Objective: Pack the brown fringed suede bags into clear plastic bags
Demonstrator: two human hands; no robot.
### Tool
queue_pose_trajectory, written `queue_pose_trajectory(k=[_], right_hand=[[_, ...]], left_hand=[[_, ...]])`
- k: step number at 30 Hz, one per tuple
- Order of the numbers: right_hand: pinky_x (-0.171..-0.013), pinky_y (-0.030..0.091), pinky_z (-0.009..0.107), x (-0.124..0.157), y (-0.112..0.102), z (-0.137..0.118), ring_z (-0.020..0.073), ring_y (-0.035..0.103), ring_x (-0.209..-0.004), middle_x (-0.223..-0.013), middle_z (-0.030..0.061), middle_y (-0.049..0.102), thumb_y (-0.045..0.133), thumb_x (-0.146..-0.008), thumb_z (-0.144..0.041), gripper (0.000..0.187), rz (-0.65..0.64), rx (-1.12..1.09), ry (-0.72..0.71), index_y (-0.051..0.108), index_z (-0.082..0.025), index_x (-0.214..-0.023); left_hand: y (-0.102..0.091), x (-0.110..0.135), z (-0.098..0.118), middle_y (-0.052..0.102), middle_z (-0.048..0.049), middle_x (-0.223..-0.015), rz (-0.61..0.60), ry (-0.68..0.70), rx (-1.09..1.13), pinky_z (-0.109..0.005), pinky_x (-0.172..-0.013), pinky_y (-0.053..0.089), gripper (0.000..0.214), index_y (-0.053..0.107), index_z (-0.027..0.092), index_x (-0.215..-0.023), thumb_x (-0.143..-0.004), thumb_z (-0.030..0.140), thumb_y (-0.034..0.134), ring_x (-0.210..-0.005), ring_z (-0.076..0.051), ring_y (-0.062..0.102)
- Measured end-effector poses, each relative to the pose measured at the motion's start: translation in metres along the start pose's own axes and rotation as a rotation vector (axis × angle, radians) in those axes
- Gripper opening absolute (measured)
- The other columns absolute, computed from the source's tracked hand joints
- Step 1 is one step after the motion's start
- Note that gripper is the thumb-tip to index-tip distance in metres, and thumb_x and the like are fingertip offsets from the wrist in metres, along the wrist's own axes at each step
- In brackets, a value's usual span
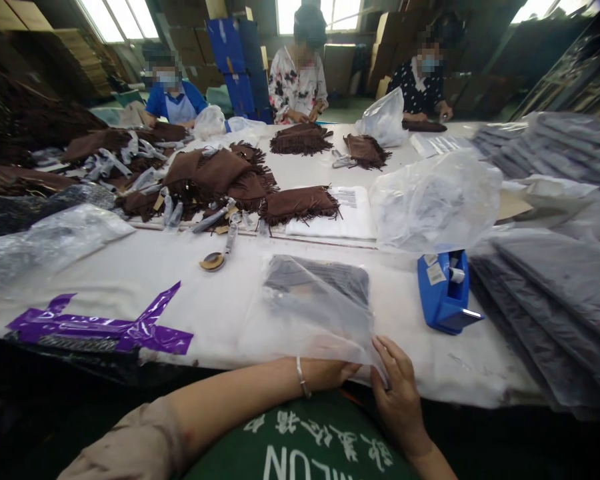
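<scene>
A clear plastic bag (pixel 300 333) lies near the table's front edge, with a dark grey folded piece (pixel 320 277) showing through its far part. My right hand (pixel 400 383) pinches the bag's near right corner between thumb and fingers. At the near edge of the same bag is my left hand (pixel 330 371), its arm reaching across my body. Film covers part of that hand, so its grip is hidden; whether it is inside or under the bag I cannot tell. A blue tape dispenser (pixel 433 300) stands to the right of the bag.
Brown fringed pieces (pixel 205 173) are heaped at the left and middle. Bagged grey pieces (pixel 555 300) are stacked at right, behind a crumpled plastic bag (pixel 435 197). Purple tape (pixel 105 327) crosses the front left edge. Several people (pixel 297 80) work across the table.
</scene>
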State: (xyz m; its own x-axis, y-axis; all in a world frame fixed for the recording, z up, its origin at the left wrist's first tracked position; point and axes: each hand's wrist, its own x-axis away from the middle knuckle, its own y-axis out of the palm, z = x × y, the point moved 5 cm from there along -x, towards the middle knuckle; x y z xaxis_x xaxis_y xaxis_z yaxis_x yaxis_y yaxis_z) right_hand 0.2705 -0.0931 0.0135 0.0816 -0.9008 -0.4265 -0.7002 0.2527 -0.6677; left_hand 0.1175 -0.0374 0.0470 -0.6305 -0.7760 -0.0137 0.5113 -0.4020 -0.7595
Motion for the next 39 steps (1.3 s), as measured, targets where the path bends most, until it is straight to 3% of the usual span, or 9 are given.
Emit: queue_pose_trajectory(k=[4,10,13,19,27,29,32,35,39], right_hand=[[-0.109,0.028,0.054,-0.004,0.006,-0.003,0.0270,0.029,-0.133,-0.147,0.0052,0.027,0.031,-0.081,-0.003,0.060,-0.127,0.001,-0.030,0.039,-0.025,-0.137],[-0.108,0.026,0.055,-0.008,0.004,0.000,0.0251,0.030,-0.133,-0.146,0.0032,0.032,0.027,-0.075,0.002,0.068,-0.141,0.167,-0.233,0.042,-0.027,-0.135],[-0.108,0.027,0.052,-0.020,-0.006,0.013,0.0219,0.033,-0.132,-0.139,0.0007,0.043,0.027,-0.073,0.002,0.068,-0.220,0.231,-0.319,0.046,-0.028,-0.132],[-0.106,0.032,0.049,-0.031,-0.012,0.043,0.0198,0.038,-0.128,-0.132,-0.0001,0.052,0.030,-0.059,0.003,0.077,-0.363,0.298,-0.237,0.053,-0.027,-0.126],[-0.101,0.038,0.048,0.006,-0.004,0.061,0.0219,0.046,-0.123,-0.130,0.0047,0.053,0.033,-0.068,-0.002,0.065,-0.549,0.281,-0.091,0.057,-0.026,-0.123],[-0.094,0.045,0.048,0.003,-0.006,0.048,0.0269,0.055,-0.113,-0.122,0.0080,0.060,0.041,-0.075,-0.011,0.050,-0.568,0.345,-0.065,0.061,-0.025,-0.118],[-0.091,0.047,0.047,-0.028,0.008,-0.001,0.0299,0.054,-0.113,-0.128,0.0096,0.055,0.053,-0.083,-0.032,0.044,-0.531,0.375,-0.105,0.054,-0.026,-0.126],[-0.105,0.032,0.048,-0.072,0.034,-0.048,0.0268,0.026,-0.135,-0.146,0.0071,0.031,0.045,-0.091,-0.031,0.053,-0.295,0.357,-0.192,0.031,-0.023,-0.142],[-0.110,0.021,0.048,-0.086,0.083,-0.051,0.0227,0.021,-0.137,-0.146,0.0023,0.033,0.046,-0.092,-0.025,0.053,-0.313,0.370,-0.372,0.028,-0.026,-0.142]], left_hand=[[-0.050,0.078,-0.006,0.066,-0.0071,-0.111,0.004,0.346,-0.210,-0.033,-0.095,0.045,0.035,0.052,0.022,-0.125,-0.092,0.024,0.043,-0.105,-0.020,0.058],[-0.106,0.102,-0.068,0.036,-0.0090,-0.144,0.325,0.008,-0.478,-0.052,-0.111,0.024,0.063,0.036,0.020,-0.138,-0.079,0.001,0.044,-0.138,-0.028,0.020],[-0.096,0.100,-0.090,0.049,-0.0070,-0.135,0.310,0.062,-0.403,-0.047,-0.110,0.031,0.062,0.047,0.019,-0.130,-0.075,-0.006,0.032,-0.134,-0.020,0.033],[-0.055,0.112,-0.105,0.053,-0.0086,-0.131,-0.073,0.103,-0.268,-0.043,-0.106,0.035,0.057,0.052,0.020,-0.125,-0.070,0.003,0.045,-0.124,-0.021,0.046],[-0.068,0.128,-0.074,0.069,-0.0036,-0.083,-0.175,-0.028,-0.270,-0.044,-0.110,0.025,0.016,0.065,0.018,-0.081,-0.085,0.023,0.051,-0.087,-0.018,0.064],[-0.074,0.122,-0.063,0.068,-0.0038,-0.080,-0.163,-0.016,-0.267,-0.045,-0.110,0.025,0.023,0.065,0.018,-0.078,-0.087,0.034,0.052,-0.088,-0.019,0.064],[-0.073,0.103,-0.048,0.062,-0.0094,-0.117,-0.052,0.080,-0.255,-0.045,-0.111,0.022,0.039,0.061,0.020,-0.111,-0.084,0.047,0.054,-0.120,-0.026,0.049],[-0.046,0.088,-0.052,0.031,-0.0129,-0.146,-0.037,0.131,-0.311,-0.049,-0.112,0.017,0.074,0.032,0.020,-0.139,-0.078,0.052,0.060,-0.137,-0.030,0.024],[-0.010,0.086,-0.080,0.023,-0.0102,-0.150,-0.124,0.167,-0.393,-0.050,-0.114,0.012,0.081,0.015,0.022,-0.145,-0.081,0.043,0.061,-0.138,-0.027,0.020]])
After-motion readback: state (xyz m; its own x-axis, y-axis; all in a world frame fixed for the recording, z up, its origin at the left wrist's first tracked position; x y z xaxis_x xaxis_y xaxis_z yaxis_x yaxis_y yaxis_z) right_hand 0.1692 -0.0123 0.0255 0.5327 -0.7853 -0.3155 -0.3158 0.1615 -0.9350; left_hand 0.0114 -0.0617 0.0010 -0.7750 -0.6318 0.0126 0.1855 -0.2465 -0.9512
